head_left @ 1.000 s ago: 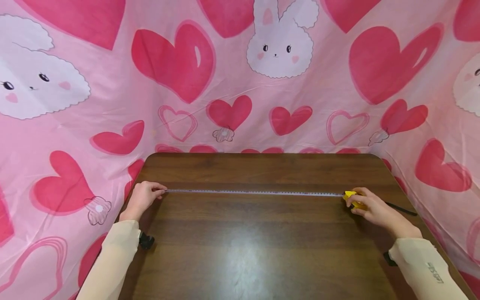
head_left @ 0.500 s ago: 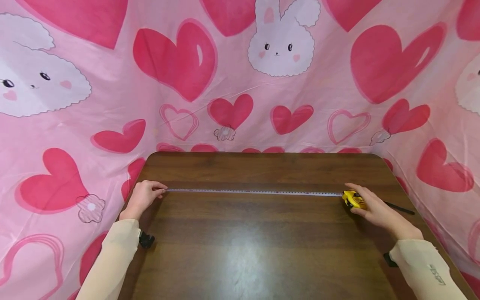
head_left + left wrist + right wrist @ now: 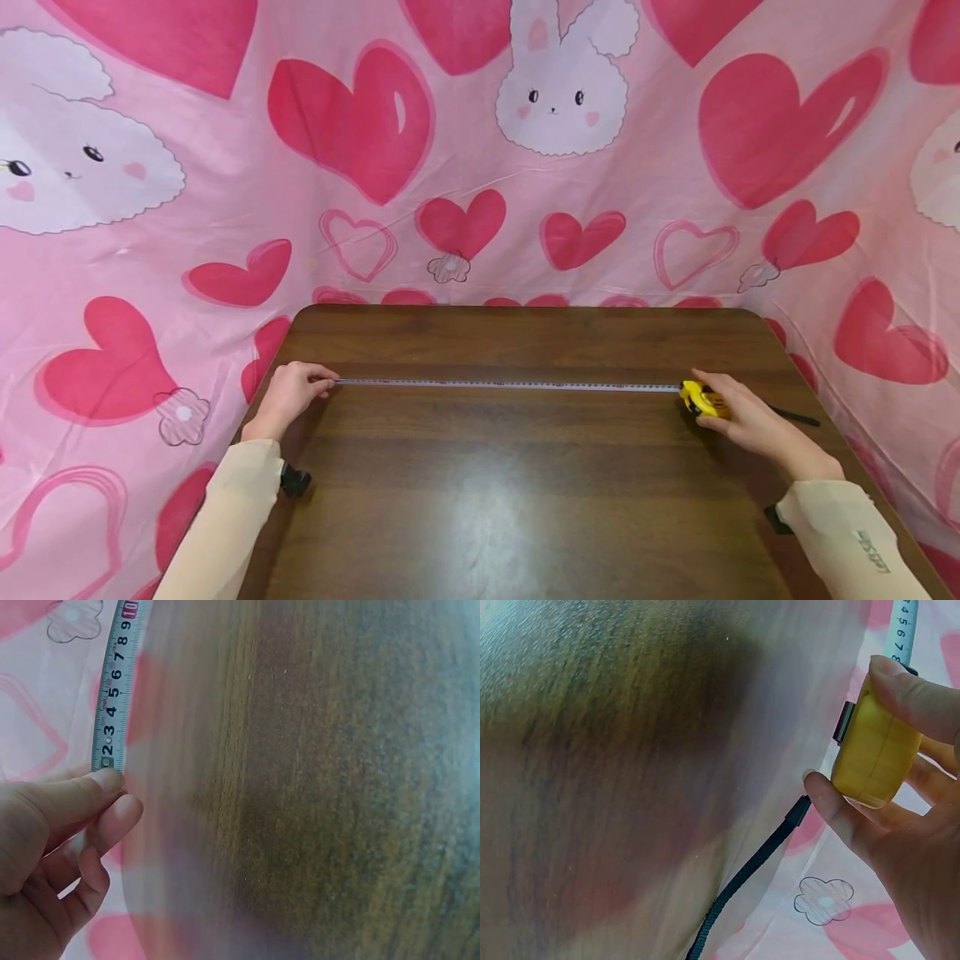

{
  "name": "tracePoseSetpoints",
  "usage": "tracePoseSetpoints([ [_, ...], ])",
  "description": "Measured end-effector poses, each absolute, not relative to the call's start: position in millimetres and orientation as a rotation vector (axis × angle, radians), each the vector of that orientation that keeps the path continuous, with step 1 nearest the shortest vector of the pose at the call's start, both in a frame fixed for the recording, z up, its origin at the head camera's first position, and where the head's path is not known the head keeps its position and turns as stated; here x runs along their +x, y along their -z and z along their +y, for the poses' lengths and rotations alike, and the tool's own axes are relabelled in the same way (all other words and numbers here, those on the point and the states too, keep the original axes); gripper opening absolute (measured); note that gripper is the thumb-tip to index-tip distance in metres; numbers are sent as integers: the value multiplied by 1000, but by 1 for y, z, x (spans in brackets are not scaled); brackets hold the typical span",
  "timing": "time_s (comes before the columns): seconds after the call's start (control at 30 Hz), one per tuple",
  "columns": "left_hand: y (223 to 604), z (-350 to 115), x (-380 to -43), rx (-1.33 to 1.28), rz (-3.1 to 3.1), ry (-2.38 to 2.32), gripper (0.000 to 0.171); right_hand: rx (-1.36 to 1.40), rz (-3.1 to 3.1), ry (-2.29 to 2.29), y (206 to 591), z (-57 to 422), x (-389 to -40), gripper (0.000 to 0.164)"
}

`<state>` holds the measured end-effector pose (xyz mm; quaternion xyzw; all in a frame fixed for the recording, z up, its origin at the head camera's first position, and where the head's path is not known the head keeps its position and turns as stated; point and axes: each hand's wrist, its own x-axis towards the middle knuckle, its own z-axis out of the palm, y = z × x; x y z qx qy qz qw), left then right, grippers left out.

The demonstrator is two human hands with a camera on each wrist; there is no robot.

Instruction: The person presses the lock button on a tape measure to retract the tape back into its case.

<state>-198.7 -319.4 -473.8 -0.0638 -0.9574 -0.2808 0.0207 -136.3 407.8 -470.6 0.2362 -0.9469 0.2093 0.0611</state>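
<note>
A yellow tape measure (image 3: 703,400) is in my right hand (image 3: 753,421), with its white blade (image 3: 510,385) drawn out in a straight line across the view to the left. My left hand (image 3: 288,396) pinches the blade's free end between thumb and finger. The left wrist view shows the blade (image 3: 112,697) with printed numbers up to 10, its tip hidden under the thumb (image 3: 109,778). In the right wrist view, thumb and fingers hold the yellow case (image 3: 877,754) from both sides, and the blade (image 3: 902,634) leaves it at the top.
A dark wooden table (image 3: 480,483) lies beneath both hands. From the tape measure hangs a black wrist strap (image 3: 742,866). Pink fabric (image 3: 480,175) with hearts and rabbits surrounds the table. A small black device (image 3: 294,481) is on the left wrist.
The yellow case has shifted slightly to the left, and my left hand very slightly to the right. My right index finger has straightened from its curl over the case.
</note>
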Motion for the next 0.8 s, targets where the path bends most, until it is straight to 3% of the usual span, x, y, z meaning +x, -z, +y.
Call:
tracePoseSetpoints([
  [0.8,472,-309,-199,-209,-3000,875,14,733,-2872,-595,465,395,-136,64],
])
